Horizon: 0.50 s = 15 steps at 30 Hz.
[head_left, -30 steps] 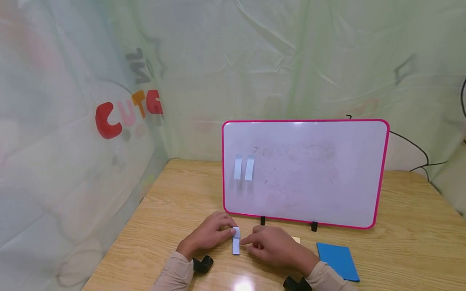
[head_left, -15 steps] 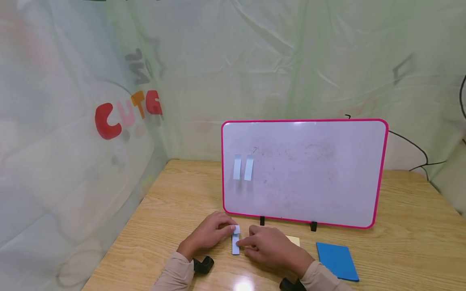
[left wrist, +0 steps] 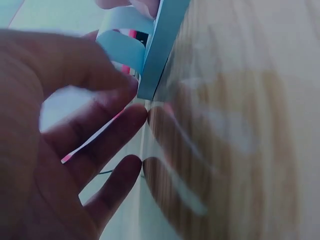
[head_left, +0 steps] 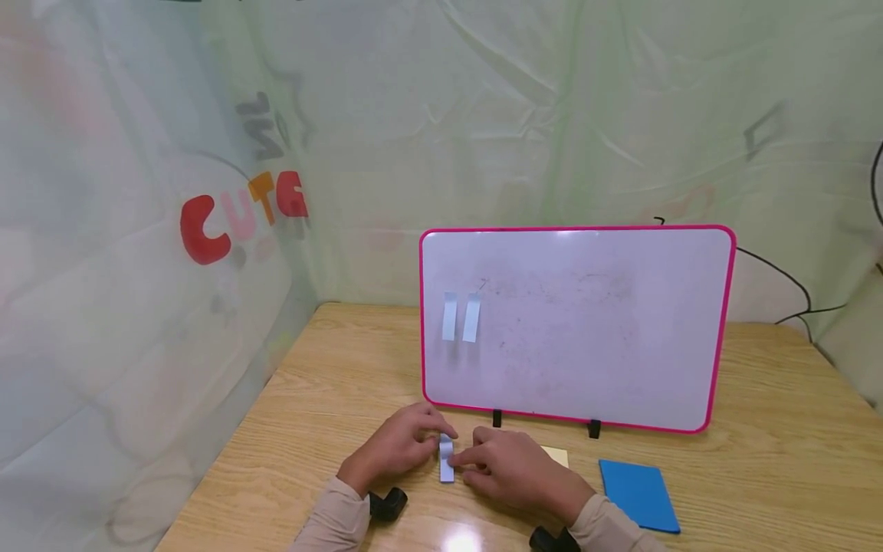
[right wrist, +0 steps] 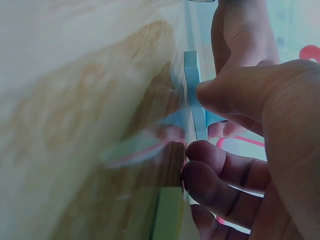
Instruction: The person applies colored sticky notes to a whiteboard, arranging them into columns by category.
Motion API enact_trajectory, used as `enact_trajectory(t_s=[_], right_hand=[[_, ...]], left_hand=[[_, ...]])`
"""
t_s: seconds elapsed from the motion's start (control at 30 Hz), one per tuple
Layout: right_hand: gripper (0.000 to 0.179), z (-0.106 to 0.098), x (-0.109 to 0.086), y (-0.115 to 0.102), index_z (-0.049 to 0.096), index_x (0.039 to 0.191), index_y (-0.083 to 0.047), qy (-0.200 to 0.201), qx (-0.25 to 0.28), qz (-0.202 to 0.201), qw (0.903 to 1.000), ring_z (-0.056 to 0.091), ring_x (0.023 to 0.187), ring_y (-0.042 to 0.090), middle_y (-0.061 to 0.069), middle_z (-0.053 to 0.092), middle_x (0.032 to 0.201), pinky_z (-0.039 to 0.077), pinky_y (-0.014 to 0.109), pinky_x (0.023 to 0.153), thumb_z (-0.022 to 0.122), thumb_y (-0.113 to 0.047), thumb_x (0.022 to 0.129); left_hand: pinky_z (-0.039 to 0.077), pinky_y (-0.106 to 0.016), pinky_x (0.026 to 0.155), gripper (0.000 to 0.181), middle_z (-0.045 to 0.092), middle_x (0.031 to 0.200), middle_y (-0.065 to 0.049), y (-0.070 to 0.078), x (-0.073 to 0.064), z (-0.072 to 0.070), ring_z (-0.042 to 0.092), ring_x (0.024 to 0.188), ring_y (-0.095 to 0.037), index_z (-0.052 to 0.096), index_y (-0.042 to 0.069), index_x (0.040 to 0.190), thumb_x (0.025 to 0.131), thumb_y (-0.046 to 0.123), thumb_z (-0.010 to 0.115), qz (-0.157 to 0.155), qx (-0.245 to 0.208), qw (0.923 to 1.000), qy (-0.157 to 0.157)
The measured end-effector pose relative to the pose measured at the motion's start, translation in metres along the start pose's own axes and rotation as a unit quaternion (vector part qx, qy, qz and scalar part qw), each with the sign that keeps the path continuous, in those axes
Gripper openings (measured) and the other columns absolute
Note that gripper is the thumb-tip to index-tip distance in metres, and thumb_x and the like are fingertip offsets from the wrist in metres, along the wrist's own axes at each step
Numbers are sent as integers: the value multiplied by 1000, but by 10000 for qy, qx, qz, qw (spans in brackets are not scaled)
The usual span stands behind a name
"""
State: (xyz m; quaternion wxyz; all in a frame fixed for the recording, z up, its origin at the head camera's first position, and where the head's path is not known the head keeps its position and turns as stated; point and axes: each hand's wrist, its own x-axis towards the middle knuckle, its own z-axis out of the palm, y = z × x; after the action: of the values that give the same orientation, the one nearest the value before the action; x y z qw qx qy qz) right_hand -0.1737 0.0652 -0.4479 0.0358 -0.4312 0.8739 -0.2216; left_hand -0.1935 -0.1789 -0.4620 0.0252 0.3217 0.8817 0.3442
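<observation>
A narrow pad of pale blue sticky notes [head_left: 447, 469] lies lengthwise on the table between both hands. Its top sheet [left wrist: 120, 47] bends upward in a loop. My left hand [head_left: 403, 438] is at the pad's far end, its thumb and index finger curled about the lifted sheet; the exact contact is partly hidden. From the other side, my right hand [head_left: 513, 468] holds the pad with a fingertip on it. In the right wrist view the thumb overlaps the pad [right wrist: 194, 90], with the other fingers bent beside it. Two blue strips [head_left: 450, 317] hang on the whiteboard [head_left: 572, 330].
The pink-framed whiteboard stands upright on black feet [head_left: 594, 429] behind the hands. Partly hidden by the right hand is a yellow pad [head_left: 557, 455]. A blue square [head_left: 640, 494] lies on the wooden table [head_left: 773, 475] at the right. A printed curtain surrounds the back and left.
The left index finger has stretched across the pad's far end, and the lifted sheet is now bent back in a curl. My right fingertip has moved slightly left onto the pad.
</observation>
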Motion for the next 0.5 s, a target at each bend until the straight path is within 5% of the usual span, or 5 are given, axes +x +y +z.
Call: enact_trajectory(t_s=[0.27,0.5], right_hand=[[27,-2,0,0,75,119,-31,11,73,58,10000,38,57,2,-14,45,76,32,21,50,66,-26,95],[27,0,-1,-1,76,118,-31,85,81,9,9999,37,57,1,-15,45,75,32,21,50,65,-23,95]], left_hand=[[45,-32,98,20,61,112,15,-1,-2,-7,56,109,-5,76,21,109,92,11,69,-107,-349,9983,-458],[48,-28,94,10,68,102,14,-2,1,-3,60,100,-3,76,21,100,96,16,69,-269,-267,9993,20]])
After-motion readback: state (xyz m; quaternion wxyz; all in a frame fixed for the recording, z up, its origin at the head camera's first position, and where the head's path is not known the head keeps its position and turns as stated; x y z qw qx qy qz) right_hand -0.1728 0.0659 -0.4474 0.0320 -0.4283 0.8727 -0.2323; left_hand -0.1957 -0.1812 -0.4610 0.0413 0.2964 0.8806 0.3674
